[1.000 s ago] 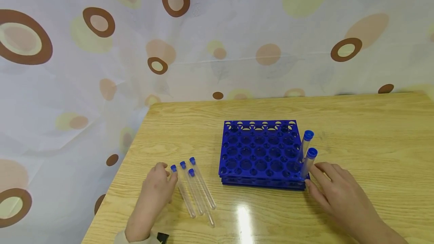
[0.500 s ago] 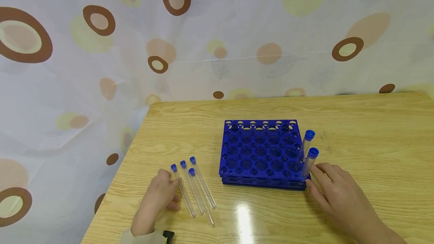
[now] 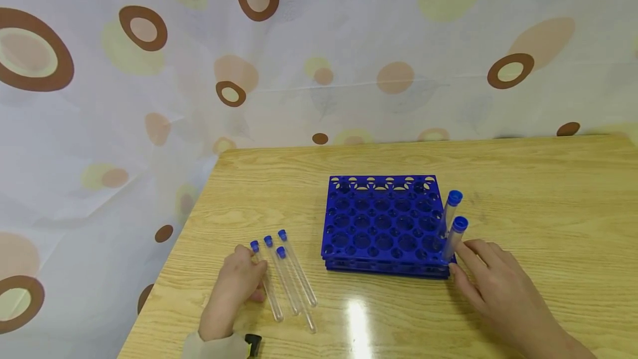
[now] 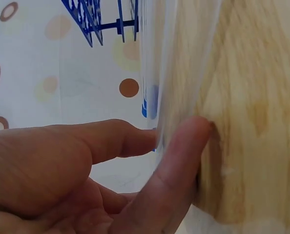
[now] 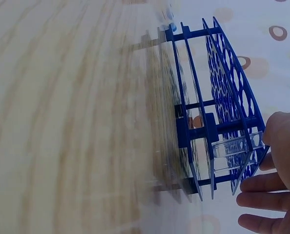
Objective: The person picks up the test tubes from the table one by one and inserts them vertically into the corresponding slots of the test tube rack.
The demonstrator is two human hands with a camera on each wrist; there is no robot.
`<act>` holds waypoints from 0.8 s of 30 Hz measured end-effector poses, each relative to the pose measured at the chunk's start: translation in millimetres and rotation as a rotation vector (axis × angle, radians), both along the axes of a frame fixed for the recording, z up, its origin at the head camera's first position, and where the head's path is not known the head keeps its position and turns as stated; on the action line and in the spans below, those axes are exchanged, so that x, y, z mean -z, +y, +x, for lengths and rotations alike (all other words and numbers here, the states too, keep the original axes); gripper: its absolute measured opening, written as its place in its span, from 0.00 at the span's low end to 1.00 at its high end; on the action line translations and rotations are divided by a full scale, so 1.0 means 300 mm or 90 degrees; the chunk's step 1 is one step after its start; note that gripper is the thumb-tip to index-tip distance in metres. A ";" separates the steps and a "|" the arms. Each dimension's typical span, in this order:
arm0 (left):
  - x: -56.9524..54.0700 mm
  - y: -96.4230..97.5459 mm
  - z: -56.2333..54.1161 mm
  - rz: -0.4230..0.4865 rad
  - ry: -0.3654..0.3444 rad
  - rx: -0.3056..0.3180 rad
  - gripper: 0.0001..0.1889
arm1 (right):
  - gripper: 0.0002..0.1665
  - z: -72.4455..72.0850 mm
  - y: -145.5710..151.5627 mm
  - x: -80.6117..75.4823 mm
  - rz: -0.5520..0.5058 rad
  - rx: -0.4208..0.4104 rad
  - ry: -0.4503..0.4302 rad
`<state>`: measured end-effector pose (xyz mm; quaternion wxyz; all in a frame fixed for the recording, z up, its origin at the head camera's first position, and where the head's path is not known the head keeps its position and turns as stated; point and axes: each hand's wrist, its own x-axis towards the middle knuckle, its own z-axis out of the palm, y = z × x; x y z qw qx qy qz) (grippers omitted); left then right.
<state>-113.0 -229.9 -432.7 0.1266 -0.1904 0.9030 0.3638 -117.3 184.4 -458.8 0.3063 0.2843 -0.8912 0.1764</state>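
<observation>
My left hand (image 3: 235,278) pinches the leftmost capped test tube (image 3: 272,300) between thumb and fingers; the clear tube also shows close up in the left wrist view. Beside it, several more clear test tubes (image 3: 297,273) with blue caps lie on the table. At the front right corner of the blue test tube rack (image 3: 382,223), my right hand (image 3: 500,292) grips with the thumb in front and fingers along the side. Two capped tubes, a front tube (image 3: 456,237) and a rear tube (image 3: 449,212), stand in the rack's right end, leaning slightly right.
The wooden table (image 3: 389,320) carries the rack and tubes, with bare wood between them. A patterned sheet (image 3: 319,60) hangs behind and to the left of the table. A small black object (image 3: 253,343) shows beside the left sleeve.
My left hand has moved down along the leftmost tube and taken hold of it; the tube's lower end has shifted slightly left. The right hand stays at the rack corner.
</observation>
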 end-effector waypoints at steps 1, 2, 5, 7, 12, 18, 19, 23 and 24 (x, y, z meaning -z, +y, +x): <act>-0.002 0.000 -0.001 -0.003 0.002 0.000 0.27 | 0.42 0.000 0.000 0.000 -0.001 0.001 -0.001; -0.003 0.000 -0.001 -0.001 0.003 -0.001 0.27 | 0.42 0.000 0.000 -0.001 -0.002 0.001 -0.002; -0.004 -0.001 -0.003 0.008 0.007 -0.005 0.28 | 0.43 0.001 0.000 -0.002 -0.004 0.000 -0.005; -0.004 -0.001 -0.003 0.014 0.010 -0.008 0.28 | 0.43 0.000 0.000 -0.002 -0.004 0.000 -0.004; 0.000 -0.007 -0.002 0.021 0.015 -0.007 0.28 | 0.42 0.001 -0.001 0.000 -0.008 -0.003 -0.004; 0.001 -0.016 0.003 0.032 0.015 -0.005 0.26 | 0.42 0.000 -0.003 0.002 -0.011 -0.005 -0.003; 0.001 -0.017 0.004 0.034 0.015 -0.005 0.26 | 0.42 0.000 -0.003 0.003 -0.011 -0.006 -0.001; 0.000 -0.022 0.006 0.044 0.016 -0.004 0.25 | 0.41 -0.001 -0.002 0.003 -0.010 -0.007 0.006; 0.000 -0.023 0.006 0.045 0.015 -0.003 0.25 | 0.41 -0.002 -0.002 0.003 -0.009 -0.007 0.008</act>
